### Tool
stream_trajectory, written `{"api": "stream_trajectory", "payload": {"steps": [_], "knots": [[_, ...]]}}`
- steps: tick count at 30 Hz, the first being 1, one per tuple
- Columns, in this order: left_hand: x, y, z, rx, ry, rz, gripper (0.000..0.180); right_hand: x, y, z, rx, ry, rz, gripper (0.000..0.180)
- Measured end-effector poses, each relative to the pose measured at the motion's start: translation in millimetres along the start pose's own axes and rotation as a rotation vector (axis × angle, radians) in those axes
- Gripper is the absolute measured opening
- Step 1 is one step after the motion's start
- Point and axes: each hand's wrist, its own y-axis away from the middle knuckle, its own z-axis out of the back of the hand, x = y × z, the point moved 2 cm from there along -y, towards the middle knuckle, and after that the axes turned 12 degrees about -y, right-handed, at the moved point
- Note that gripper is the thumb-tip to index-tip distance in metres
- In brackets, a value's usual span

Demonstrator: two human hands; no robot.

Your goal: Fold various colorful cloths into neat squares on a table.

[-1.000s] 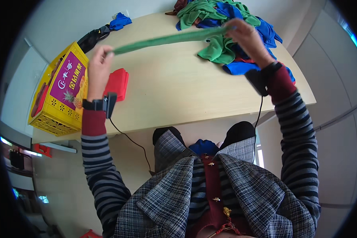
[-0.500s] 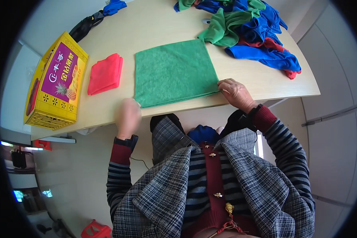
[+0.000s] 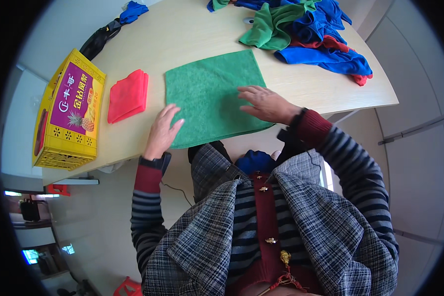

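Since the earlier frame both hands have come onto the green cloth (image 3: pixel 209 96), which lies flat and square on the worktop (image 3: pixel 182 34). One yellow box (image 3: pixel 66 111) stands left of it, one heap of cloths (image 3: pixel 306 29) behind, one folded red cloth (image 3: pixel 127 94) just left. Left hand (image 3: pixel 162 130) and right hand (image 3: pixel 266 103) press it, fingers spread flat, gripping nothing.

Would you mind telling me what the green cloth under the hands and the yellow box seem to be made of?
Green cloth: probably microfibre or terry, given its matte, nubby, limp surface. Yellow box: likely printed cardboard, with a slightly glossy face, creased edges and punched holes.
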Motion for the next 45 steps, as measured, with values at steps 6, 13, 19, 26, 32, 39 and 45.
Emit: {"api": "stream_trajectory", "payload": {"steps": [6, 13, 19, 26, 32, 39, 45], "knots": [[0.6, -30.3, -44.0, 0.289, -0.362, 0.01, 0.083, -22.3, -55.8, -39.7, 0.131, 0.204, -0.13, 0.07], [13.5, -6.9, -17.6, 0.411, -0.385, 0.064, 0.085, -88.9, -43.0, 14.7, 0.164, 0.283, -0.433, 0.076], [9.5, -53.7, -7.6, 0.518, -0.357, 0.08, 0.09, -67.2, -89.7, 1.6, 0.143, 0.265, -0.329, 0.075], [23.3, -95.2, -49.2, 0.483, -0.39, 0.081, 0.091, -77.7, -123.4, -22.6, 0.116, 0.247, -0.303, 0.08], [37.6, -89.8, -49.6, 0.457, -0.366, 0.106, 0.093, -128.1, -105.4, 16.8, 0.002, 0.24, -0.542, 0.079], [27.9, -68.5, -34.7, 0.465, -0.322, 0.137, 0.094, -79.9, -54.6, -8.4, -0.045, 0.261, -0.249, 0.08], [-26.3, 18.0, -7.7, 0.32, -0.277, -0.029, 0.085, -6.8, 43.2, -15.7, 0.039, 0.14, 0.07, 0.082]]}}
